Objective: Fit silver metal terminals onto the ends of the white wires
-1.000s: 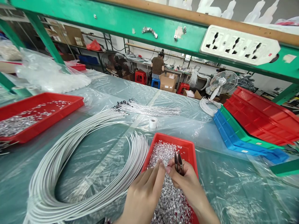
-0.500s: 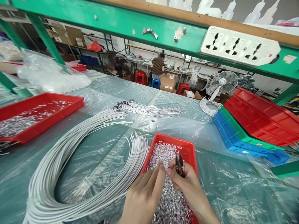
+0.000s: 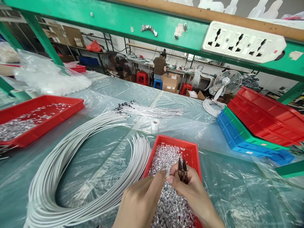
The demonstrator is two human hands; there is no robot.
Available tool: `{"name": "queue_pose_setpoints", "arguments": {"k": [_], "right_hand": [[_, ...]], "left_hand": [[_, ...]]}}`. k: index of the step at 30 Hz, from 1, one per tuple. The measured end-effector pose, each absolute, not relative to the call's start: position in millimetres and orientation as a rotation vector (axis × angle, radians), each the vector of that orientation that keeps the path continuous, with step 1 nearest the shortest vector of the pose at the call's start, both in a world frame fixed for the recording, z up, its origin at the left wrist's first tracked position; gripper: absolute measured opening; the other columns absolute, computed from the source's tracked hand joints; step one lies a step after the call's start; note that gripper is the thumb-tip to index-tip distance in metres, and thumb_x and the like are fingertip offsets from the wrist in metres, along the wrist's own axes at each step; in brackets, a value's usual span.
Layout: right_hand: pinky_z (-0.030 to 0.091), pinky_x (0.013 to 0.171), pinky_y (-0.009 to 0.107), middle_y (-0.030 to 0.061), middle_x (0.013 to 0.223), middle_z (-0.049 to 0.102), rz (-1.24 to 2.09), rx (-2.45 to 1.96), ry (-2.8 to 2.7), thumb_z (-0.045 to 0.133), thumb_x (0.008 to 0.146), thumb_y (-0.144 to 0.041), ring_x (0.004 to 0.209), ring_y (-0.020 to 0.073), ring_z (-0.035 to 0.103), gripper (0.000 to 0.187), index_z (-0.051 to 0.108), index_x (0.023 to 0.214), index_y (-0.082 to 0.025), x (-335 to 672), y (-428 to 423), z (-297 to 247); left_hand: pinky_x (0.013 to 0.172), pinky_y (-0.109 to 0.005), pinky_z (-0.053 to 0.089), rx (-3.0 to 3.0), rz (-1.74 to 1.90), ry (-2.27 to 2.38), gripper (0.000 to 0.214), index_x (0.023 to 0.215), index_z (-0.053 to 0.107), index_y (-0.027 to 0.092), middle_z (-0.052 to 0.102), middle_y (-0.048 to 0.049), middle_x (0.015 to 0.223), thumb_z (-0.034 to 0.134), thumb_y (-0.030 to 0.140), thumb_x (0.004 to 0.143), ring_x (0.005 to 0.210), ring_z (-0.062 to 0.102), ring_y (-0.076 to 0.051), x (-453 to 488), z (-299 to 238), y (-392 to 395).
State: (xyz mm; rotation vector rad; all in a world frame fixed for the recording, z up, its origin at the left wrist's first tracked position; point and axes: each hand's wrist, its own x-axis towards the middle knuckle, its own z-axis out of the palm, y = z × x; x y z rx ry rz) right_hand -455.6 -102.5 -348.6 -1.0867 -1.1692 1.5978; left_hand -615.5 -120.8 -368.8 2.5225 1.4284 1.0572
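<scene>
Over a red tray (image 3: 177, 139) of small shiny metallic pieces (image 3: 167, 155), my two hands meet almost fingertip to fingertip. My right hand (image 3: 190, 186) has dark-bladed thread snips (image 3: 182, 167) tucked in its curled fingers, blades pointing up and away. Its thumb and forefinger are pinched toward the left fingertips. My left hand (image 3: 142, 198) is closed in a pinch, and whatever sits between its fingers is too small to make out. Left of the tray lies a large curved bundle of white cables (image 3: 51, 167), its near ends by the tray's edge.
Behind the tray are a white tape roll (image 3: 155, 124) and straight dark-tipped cables (image 3: 152, 111). Another red tray (image 3: 61, 114) of shiny pieces sits left; stacked trays (image 3: 263, 117) stand right. A green shelf beam with a power strip (image 3: 244, 42) crosses above. A person (image 3: 160, 65) sits far back.
My left hand has shifted slightly left and down, its fingers more bent. My right hand stays nearly in place with the snips. The view has tilted slightly.
</scene>
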Motion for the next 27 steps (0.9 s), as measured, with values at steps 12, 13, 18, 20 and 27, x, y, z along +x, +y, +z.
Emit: {"name": "queue_pose_setpoints", "arguments": {"k": [12,13,18,20,27], "right_hand": [[0.015,0.045,0.026,-0.0099,0.051,0.030,1.644,-1.030,-1.238,0.077,0.073,-0.027,0.047,0.0086,0.022,0.019,0.059,0.072,-0.019,-452.8,-107.8,-348.5],[0.015,0.046,0.026,-0.0099,0.051,0.031,1.654,-1.029,-1.239,0.077,0.073,-0.027,0.047,0.0086,0.023,0.019,0.059,0.072,-0.020,-452.5,-108.8,-347.5],[0.015,0.047,0.027,-0.0101,0.051,0.031,1.695,-1.041,-1.243,0.078,0.071,-0.025,0.048,0.0087,0.022,0.019,0.059,0.071,-0.019,-451.8,-110.3,-340.3],[0.015,0.047,0.027,-0.0102,0.050,0.032,1.730,-1.036,-1.237,0.078,0.070,-0.025,0.048,0.0086,0.022,0.020,0.059,0.071,-0.019,-451.4,-110.2,-338.2],[0.014,0.045,0.027,-0.0092,0.050,0.034,1.877,-1.008,-1.279,0.078,0.070,-0.037,0.046,0.0084,0.023,0.024,0.061,0.071,-0.020,-448.1,-113.1,-336.8]], "left_hand": [[0.049,-0.018,0.045,2.100,0.998,1.168,0.016,0.084,0.056,0.022,0.064,0.0058,0.065,0.045,0.020,0.095,0.053,0.061,-0.009,-627.0,-350.6,-119.2],[0.049,-0.018,0.044,2.066,0.993,1.147,0.015,0.084,0.056,0.022,0.064,0.0060,0.065,0.046,0.020,0.094,0.053,0.061,-0.009,-627.3,-348.3,-119.1],[0.048,-0.016,0.043,1.957,0.943,1.050,0.014,0.080,0.056,0.022,0.065,0.0068,0.063,0.049,0.020,0.092,0.054,0.061,-0.008,-629.0,-337.8,-117.5],[0.049,-0.015,0.044,1.909,0.924,1.019,0.014,0.078,0.057,0.022,0.065,0.0069,0.062,0.051,0.020,0.091,0.054,0.061,-0.008,-631.2,-334.6,-117.1],[0.057,-0.017,0.051,1.605,0.754,0.878,0.014,0.074,0.057,0.021,0.071,0.0044,0.060,0.059,0.020,0.087,0.054,0.067,-0.010,-637.2,-325.5,-115.6]]}}
